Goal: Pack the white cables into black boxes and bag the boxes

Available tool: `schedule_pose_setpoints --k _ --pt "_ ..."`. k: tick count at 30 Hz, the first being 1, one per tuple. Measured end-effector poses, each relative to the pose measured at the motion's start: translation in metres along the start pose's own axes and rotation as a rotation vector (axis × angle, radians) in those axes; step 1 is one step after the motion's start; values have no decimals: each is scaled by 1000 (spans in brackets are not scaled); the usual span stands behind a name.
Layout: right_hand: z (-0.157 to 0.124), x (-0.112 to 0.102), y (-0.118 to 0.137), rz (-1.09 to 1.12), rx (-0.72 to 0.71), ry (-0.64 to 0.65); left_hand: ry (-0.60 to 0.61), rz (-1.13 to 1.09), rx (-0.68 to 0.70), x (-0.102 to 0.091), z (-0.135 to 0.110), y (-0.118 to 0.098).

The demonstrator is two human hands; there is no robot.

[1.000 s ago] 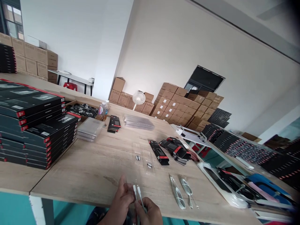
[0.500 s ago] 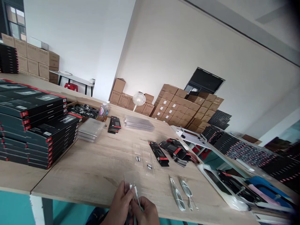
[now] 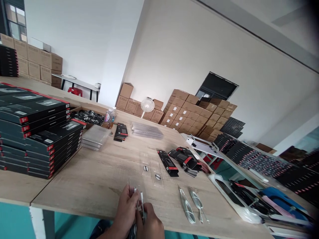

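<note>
Wood-grain table (image 3: 99,179), cartons (image 3: 183,108) stacked by pale wall (image 3: 179,49) — left hand (image 3: 126,207) pinching clear plastic (image 3: 139,185), right hand (image 3: 151,221) gripping white cable (image 3: 142,197).

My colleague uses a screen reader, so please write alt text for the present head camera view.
A left hand and a right hand hold a white cable and clear plastic at a table's near edge. Two coiled white cables lie to their right; black boxes are stacked at far left.

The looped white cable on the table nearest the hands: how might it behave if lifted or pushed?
The white cable would probably flex and sag, being thin and looped. Lying flat on the table, it seems likelier to slide than roll.
</note>
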State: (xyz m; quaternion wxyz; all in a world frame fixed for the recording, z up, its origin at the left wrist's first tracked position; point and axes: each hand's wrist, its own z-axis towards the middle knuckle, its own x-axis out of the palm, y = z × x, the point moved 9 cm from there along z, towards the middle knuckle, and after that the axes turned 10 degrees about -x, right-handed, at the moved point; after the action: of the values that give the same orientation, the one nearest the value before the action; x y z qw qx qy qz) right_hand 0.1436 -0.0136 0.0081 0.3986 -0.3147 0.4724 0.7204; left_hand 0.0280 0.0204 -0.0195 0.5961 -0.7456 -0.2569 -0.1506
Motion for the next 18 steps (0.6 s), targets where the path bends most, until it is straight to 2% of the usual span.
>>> schedule_pose_setpoints --k 3,6,8,12,18 --pt "-2 -11 3 31 -44 -76 46 28 25 4 -2 -9" --pt "-1 -33 8 63 -126 -186 83 5 13 8 -5 -13" --pt "1 -42 2 150 -83 -216 105 -45 -15 11 -8 -13" --pt "4 -39 -12 427 52 -186 140 -145 -72 17 -13 -17" --pt "4 -26 -25 600 142 -73 241 -220 -140 25 -18 -22"
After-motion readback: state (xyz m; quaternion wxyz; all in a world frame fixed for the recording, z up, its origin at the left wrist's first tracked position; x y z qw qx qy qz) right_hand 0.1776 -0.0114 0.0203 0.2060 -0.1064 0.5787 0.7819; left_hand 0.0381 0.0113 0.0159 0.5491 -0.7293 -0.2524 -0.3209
